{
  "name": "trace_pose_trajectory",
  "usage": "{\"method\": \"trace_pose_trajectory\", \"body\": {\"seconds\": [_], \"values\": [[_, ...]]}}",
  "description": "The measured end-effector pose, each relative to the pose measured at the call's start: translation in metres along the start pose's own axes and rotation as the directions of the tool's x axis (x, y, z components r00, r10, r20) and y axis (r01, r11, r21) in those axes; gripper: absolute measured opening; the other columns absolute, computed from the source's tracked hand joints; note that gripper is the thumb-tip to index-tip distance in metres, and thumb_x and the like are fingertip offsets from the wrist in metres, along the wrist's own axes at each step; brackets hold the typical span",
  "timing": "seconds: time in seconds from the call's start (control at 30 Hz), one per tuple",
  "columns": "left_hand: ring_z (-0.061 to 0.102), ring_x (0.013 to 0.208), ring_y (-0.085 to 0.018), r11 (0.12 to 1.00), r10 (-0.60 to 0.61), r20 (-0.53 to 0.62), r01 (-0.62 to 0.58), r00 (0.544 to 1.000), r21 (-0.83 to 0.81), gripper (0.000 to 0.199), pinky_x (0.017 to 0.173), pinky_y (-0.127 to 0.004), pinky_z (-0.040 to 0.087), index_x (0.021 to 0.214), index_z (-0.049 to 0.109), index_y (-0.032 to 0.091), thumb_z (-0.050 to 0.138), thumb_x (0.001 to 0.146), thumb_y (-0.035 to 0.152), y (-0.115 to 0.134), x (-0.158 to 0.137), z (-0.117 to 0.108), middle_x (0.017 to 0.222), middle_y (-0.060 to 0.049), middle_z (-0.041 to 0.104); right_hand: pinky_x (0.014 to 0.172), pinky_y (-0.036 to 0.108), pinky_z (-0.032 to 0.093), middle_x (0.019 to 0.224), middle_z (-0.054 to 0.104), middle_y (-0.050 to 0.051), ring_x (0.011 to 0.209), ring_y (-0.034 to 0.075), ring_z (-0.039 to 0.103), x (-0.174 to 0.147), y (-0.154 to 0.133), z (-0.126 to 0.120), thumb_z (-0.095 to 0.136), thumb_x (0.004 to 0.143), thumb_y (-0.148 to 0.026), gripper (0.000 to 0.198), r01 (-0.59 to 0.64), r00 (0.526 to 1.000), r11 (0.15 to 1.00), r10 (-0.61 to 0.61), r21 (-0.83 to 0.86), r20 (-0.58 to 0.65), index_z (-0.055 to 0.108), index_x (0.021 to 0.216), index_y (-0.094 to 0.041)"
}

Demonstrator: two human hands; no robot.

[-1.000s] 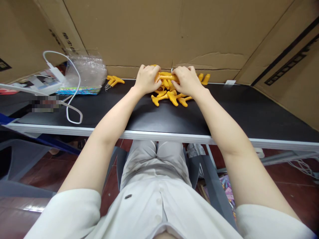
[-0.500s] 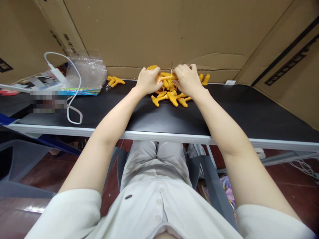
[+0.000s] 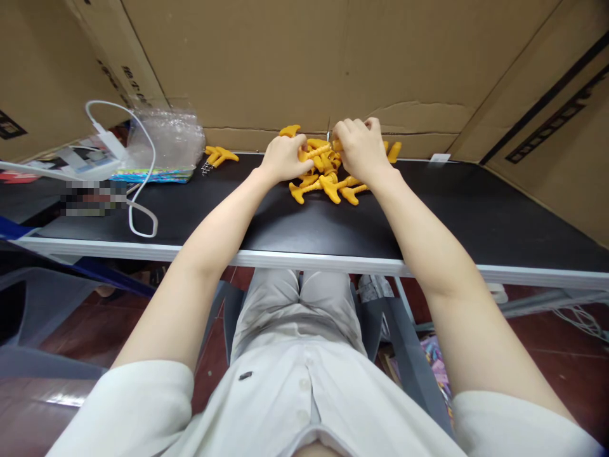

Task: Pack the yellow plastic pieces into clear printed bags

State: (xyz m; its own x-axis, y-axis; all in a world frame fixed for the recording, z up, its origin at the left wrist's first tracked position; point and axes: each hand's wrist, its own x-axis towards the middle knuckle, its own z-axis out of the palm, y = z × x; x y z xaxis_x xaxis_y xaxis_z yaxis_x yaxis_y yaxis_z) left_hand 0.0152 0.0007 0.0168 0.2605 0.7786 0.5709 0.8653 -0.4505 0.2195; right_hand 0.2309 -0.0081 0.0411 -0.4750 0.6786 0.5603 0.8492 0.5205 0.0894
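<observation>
My left hand (image 3: 285,157) is closed around a yellow T-handled piece with a ridged, twisted shaft (image 3: 318,152); the shaft points right, out of the fingers. My right hand (image 3: 358,149) is closed on a short yellow cap-like piece (image 3: 337,145), mostly hidden by the fingers. A small gap separates the shaft's end from that piece. Under and between the hands lies a pile of yellow T-handled pieces (image 3: 332,188), some with twisted shafts. Behind my left hand a yellow handle end (image 3: 290,131) shows.
Left of my hands lie yellow handles (image 3: 221,156) with metal spirals (image 3: 206,167). Farther left are a clear plastic bag (image 3: 164,136), colourful flat packets (image 3: 162,176) and a white cable (image 3: 153,152). Cardboard walls (image 3: 266,70) border the black table (image 3: 442,216). A white tag (image 3: 440,157) lies at the back right.
My right hand has moved slightly right and away from my left. The twisted shaft, which earlier reached into my right fingers, now has its end in view, apart from the right-hand piece.
</observation>
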Motion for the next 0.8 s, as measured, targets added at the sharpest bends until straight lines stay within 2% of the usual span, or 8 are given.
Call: {"method": "trace_pose_trajectory", "body": {"seconds": [0.2,0.3,0.37,0.47,0.57,0.67,0.73,0.8], "values": [[0.069,0.123,-0.04,0.998,-0.056,0.012,0.056,0.998,0.011,0.029,0.113,-0.049,0.049,0.109,0.074,0.019,0.065,0.083,0.027,-0.017,0.004,0.005,0.097,-0.011,0.076,0.123,0.058,0.029,0.142,0.068,0.012,0.138,0.037,0.049,-0.004,0.021,-0.008,0.042,0.11,-0.042,0.026,-0.192,0.981,0.969,0.194,0.156,0.006,0.058,0.127,-0.03],[0.07,0.123,-0.039,0.993,-0.121,-0.031,0.12,0.992,-0.018,0.026,0.114,-0.049,0.049,0.11,0.073,0.02,0.062,0.086,0.025,-0.029,0.007,0.007,0.103,-0.012,0.077,0.127,0.055,0.025,0.148,0.064,0.012,0.144,0.036,0.045,-0.007,0.036,-0.009,0.053,0.108,-0.039,0.021,-0.304,0.951,0.93,0.311,0.207,-0.001,0.059,0.126,-0.031],[0.071,0.122,-0.037,0.982,-0.183,-0.062,0.179,0.981,-0.056,0.028,0.116,-0.048,0.049,0.114,0.072,0.021,0.062,0.088,0.023,-0.039,0.01,0.008,0.107,-0.011,0.078,0.127,0.054,0.027,0.153,0.06,0.016,0.147,0.036,0.045,-0.01,0.048,-0.01,0.06,0.106,-0.032,0.023,-0.399,0.914,0.903,0.405,0.163,-0.007,0.063,0.127,-0.024],[0.072,0.121,-0.035,0.96,-0.265,-0.104,0.252,0.959,-0.118,0.031,0.118,-0.048,0.048,0.116,0.071,0.023,0.061,0.088,0.019,-0.054,0.013,0.009,0.11,-0.01,0.078,0.123,0.052,0.036,0.152,0.058,0.023,0.146,0.038,0.052,-0.015,0.069,-0.008,0.065,0.105,-0.026,0.03,-0.536,0.841,0.84,0.54,0.087,-0.042,0.067,0.132,-0.013],[0.073,0.12,-0.034,0.937,-0.335,-0.13,0.314,0.933,-0.155,0.026,0.12,-0.048,0.048,0.11,0.072,0.022,0.063,0.087,0.015,-0.067,0.015,0.01,0.107,-0.009,0.078,0.12,0.046,0.043,0.148,0.064,0.024,0.141,0.035,0.06,-0.021,0.094,0.003,0.067,0.105,-0.024,0.03,-0.654,0.748,0.746,0.662,0.125,-0.041,0.071,0.131,-0.011],[0.073,0.121,-0.034,0.911,-0.392,-0.155,0.359,0.907,-0.201,0.021,0.12,-0.046,0.048,0.103,0.073,0.021,0.067,0.085,0.012,-0.079,0.016,0.011,0.103,-0.009,0.078,0.115,0.047,0.05,0.132,0.075,0.02,0.127,0.033,0.07,-0.025,0.115,0.021,0.072,0.1,-0.023,0.027,-0.721,0.674,0.661,0.738,0.208,-0.01,0.074,0.125,-0.013],[0.073,0.122,-0.034,0.894,-0.421,-0.168,0.376,0.891,-0.244,0.02,0.12,-0.046,0.048,0.101,0.074,0.021,0.068,0.084,0.012,-0.086,0.016,0.013,0.102,-0.008,0.078,0.113,0.051,0.054,0.122,0.078,0.016,0.121,0.034,0.073,-0.026,0.126,0.035,0.075,0.095,-0.022,0.024,-0.725,0.657,0.63,0.754,0.277,0.007,0.074,0.118,-0.015],[0.073,0.122,-0.033,0.877,-0.443,-0.167,0.386,0.881,-0.287,0.024,0.12,-0.047,0.049,0.103,0.075,0.021,0.068,0.082,0.011,-0.094,0.015,0.015,0.1,-0.008,0.078,0.112,0.053,0.056,0.115,0.079,0.014,0.117,0.034,0.075,-0.026,0.135,0.048,0.077,0.09,-0.021,0.023,-0.7,0.667,0.618,0.745,0.358,0.016,0.074,0.112,-0.017]]}}
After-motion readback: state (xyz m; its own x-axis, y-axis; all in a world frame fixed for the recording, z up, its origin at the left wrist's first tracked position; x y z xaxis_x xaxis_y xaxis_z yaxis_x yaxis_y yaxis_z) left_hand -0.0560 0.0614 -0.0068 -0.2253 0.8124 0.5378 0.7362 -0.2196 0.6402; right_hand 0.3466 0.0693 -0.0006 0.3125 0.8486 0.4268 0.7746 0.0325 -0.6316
